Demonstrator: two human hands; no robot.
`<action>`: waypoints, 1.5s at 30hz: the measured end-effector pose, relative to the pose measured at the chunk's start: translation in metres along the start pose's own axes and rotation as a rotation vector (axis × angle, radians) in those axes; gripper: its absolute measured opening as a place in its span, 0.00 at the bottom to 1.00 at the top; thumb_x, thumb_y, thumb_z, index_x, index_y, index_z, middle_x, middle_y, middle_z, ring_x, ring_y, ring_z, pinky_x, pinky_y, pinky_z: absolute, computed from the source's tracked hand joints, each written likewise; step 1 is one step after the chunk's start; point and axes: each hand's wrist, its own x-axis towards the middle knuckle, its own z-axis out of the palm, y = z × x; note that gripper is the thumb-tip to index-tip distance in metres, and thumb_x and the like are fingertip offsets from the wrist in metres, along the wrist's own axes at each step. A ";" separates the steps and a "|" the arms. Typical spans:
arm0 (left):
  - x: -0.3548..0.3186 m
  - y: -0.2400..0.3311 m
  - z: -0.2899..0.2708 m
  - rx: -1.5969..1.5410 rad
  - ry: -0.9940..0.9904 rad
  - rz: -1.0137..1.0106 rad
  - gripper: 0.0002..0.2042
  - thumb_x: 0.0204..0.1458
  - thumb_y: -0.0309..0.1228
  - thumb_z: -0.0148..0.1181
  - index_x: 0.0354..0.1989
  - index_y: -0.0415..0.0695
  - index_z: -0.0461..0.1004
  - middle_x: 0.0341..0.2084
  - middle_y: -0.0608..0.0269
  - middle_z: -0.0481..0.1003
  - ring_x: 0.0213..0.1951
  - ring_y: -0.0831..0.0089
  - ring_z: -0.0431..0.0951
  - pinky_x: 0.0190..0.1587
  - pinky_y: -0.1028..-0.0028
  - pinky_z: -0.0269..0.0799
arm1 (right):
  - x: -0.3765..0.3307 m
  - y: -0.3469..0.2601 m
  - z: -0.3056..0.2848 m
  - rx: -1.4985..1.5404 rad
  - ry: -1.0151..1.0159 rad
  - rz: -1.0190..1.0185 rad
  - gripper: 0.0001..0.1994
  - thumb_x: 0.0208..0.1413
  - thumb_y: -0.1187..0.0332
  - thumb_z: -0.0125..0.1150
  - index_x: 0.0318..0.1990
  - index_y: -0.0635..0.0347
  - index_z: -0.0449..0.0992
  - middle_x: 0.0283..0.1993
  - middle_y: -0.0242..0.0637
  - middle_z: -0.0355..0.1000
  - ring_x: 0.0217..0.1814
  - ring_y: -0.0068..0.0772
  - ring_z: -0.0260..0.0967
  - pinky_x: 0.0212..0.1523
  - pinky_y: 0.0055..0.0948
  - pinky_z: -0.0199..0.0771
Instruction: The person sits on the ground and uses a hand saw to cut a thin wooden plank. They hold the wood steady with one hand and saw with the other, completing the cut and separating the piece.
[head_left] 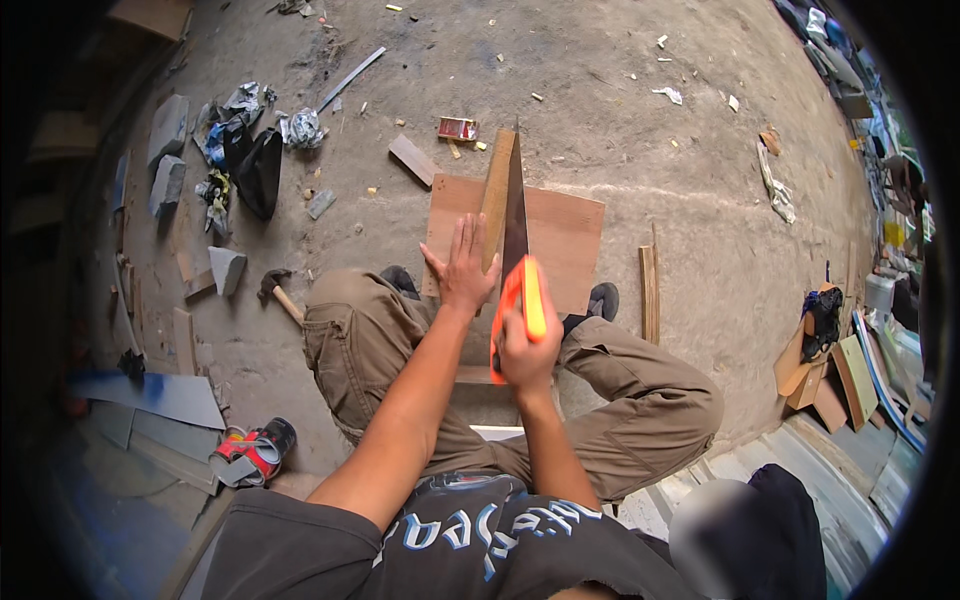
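Note:
A hand saw with an orange and yellow handle is in my right hand, whose fingers wrap round the grip. Its dark blade points away from me, alongside a narrow wooden strip. My left hand lies flat with fingers stretched and thumb spread, pressing at the strip's left side. Under both is a flat brown wooden board, set low between my bent legs. The blade hides part of the strip's right edge, so I cannot tell how deep the teeth sit.
A hammer lies by my left knee. Wood offcuts, a small red packet, grey blocks and a black bag are scattered on the floor. Red cans stand lower left; wood pieces lean at the right.

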 end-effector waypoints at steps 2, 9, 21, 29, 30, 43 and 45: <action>0.003 0.005 0.001 -0.017 0.012 0.031 0.39 0.56 0.47 0.54 0.75 0.58 0.44 0.74 0.68 0.48 0.74 0.73 0.48 0.63 0.23 0.26 | 0.045 0.023 0.007 -0.054 0.051 -0.117 0.26 0.57 0.77 0.51 0.64 0.75 0.62 0.64 0.54 0.68 0.65 0.39 0.67 0.64 0.32 0.64; 0.002 0.003 0.000 -0.012 0.016 0.011 0.38 0.57 0.48 0.53 0.75 0.58 0.45 0.74 0.69 0.49 0.74 0.73 0.49 0.63 0.23 0.26 | 0.028 0.024 0.007 -0.011 0.027 -0.159 0.27 0.57 0.77 0.49 0.66 0.75 0.61 0.59 0.50 0.71 0.58 0.35 0.70 0.60 0.32 0.67; 0.003 0.007 0.000 -0.039 -0.001 0.019 0.40 0.55 0.48 0.55 0.75 0.59 0.45 0.74 0.69 0.50 0.74 0.74 0.48 0.63 0.23 0.25 | 0.082 0.020 0.012 -0.053 0.047 -0.028 0.27 0.56 0.77 0.49 0.65 0.75 0.63 0.61 0.53 0.69 0.63 0.37 0.68 0.63 0.30 0.64; 0.003 0.008 -0.002 -0.050 0.011 0.020 0.39 0.56 0.47 0.54 0.75 0.59 0.45 0.74 0.70 0.48 0.74 0.75 0.48 0.63 0.23 0.25 | 0.058 0.024 0.007 -0.056 0.031 -0.066 0.27 0.54 0.77 0.49 0.64 0.76 0.63 0.60 0.53 0.70 0.61 0.39 0.69 0.62 0.32 0.66; 0.010 0.012 -0.003 -0.037 -0.016 0.030 0.39 0.56 0.47 0.55 0.75 0.59 0.45 0.74 0.70 0.48 0.74 0.75 0.47 0.63 0.23 0.25 | 0.094 0.028 0.013 -0.076 0.051 -0.094 0.27 0.55 0.77 0.49 0.64 0.75 0.63 0.58 0.53 0.72 0.58 0.39 0.71 0.59 0.32 0.68; 0.008 0.006 0.006 0.019 0.024 0.014 0.40 0.55 0.48 0.55 0.75 0.59 0.45 0.74 0.70 0.50 0.74 0.75 0.49 0.64 0.23 0.26 | 0.072 0.021 0.013 -0.086 0.055 -0.088 0.27 0.55 0.75 0.49 0.64 0.74 0.63 0.55 0.53 0.72 0.56 0.38 0.70 0.57 0.32 0.68; 0.008 0.011 0.006 0.023 0.017 0.022 0.40 0.55 0.48 0.55 0.75 0.59 0.45 0.74 0.70 0.50 0.74 0.75 0.49 0.64 0.24 0.26 | 0.109 0.022 0.013 -0.111 0.081 -0.065 0.27 0.55 0.74 0.49 0.64 0.73 0.64 0.49 0.49 0.76 0.45 0.34 0.74 0.47 0.32 0.73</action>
